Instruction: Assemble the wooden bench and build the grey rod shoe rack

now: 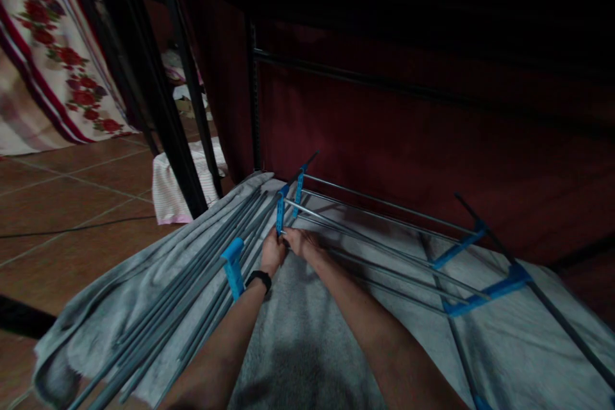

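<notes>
My left hand (272, 252), with a black band on the wrist, is closed around the lower end of a blue plastic bracket (280, 211). Right beside it, my right hand (302, 243) pinches the end of a thin metal rod against that bracket. Several metal rods (375, 197) run rightward from this bracket and another blue bracket (298, 192) behind it to blue brackets (490, 295) on the right. A separate blue bracket (233, 266) sits on a tube left of my left wrist. My fingertips partly hide the joint.
Loose grey tubes (177, 307) lie along the left on a grey blanket (307, 346). Black metal posts (163, 90) rise at the left, near a striped cloth (180, 186) and a floral sheet (62, 51). A dark red wall (384, 122) stands behind, with a dark surface overhead.
</notes>
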The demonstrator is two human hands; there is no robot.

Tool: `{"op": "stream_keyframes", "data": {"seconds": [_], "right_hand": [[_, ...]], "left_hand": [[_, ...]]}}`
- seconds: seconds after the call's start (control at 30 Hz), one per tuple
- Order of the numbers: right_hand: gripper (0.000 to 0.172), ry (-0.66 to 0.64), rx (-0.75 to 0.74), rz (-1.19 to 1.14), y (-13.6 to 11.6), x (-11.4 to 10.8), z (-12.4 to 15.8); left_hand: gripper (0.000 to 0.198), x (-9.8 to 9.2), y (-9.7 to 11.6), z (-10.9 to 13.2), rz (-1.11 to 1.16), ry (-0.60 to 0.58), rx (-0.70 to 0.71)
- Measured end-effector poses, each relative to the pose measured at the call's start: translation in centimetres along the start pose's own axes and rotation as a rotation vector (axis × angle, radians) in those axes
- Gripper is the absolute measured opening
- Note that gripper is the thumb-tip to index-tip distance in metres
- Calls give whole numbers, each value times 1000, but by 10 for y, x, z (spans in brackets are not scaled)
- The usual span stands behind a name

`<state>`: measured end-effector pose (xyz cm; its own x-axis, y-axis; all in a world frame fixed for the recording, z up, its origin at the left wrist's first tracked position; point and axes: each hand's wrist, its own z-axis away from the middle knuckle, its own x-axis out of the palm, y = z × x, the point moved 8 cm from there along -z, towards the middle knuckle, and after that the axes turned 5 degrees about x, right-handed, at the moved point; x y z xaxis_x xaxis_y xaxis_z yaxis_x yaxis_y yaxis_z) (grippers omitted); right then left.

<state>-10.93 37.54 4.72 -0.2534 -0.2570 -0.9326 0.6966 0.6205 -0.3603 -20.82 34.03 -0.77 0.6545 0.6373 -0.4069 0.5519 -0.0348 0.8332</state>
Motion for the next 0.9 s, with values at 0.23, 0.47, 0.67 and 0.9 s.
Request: {"op": "stream_keyframes", "data": {"seconds": [0.23,0.47,0.67,0.9], "right_hand": [[45,467,160,-662,81,-27,67],[14,588,197,-2043,167,-50,157],[6,765,138,-2066,183,-93,192],[4,714,132,-2041,186,-105,185]], "left_hand": [[18,3,-3,-6,-18,-35,10],[13,4,-6,-8,-85,-49,-40],[46,-8,-2,12,-192,-4,-144],[57,-11,56,67,-231,-9,83]]}}
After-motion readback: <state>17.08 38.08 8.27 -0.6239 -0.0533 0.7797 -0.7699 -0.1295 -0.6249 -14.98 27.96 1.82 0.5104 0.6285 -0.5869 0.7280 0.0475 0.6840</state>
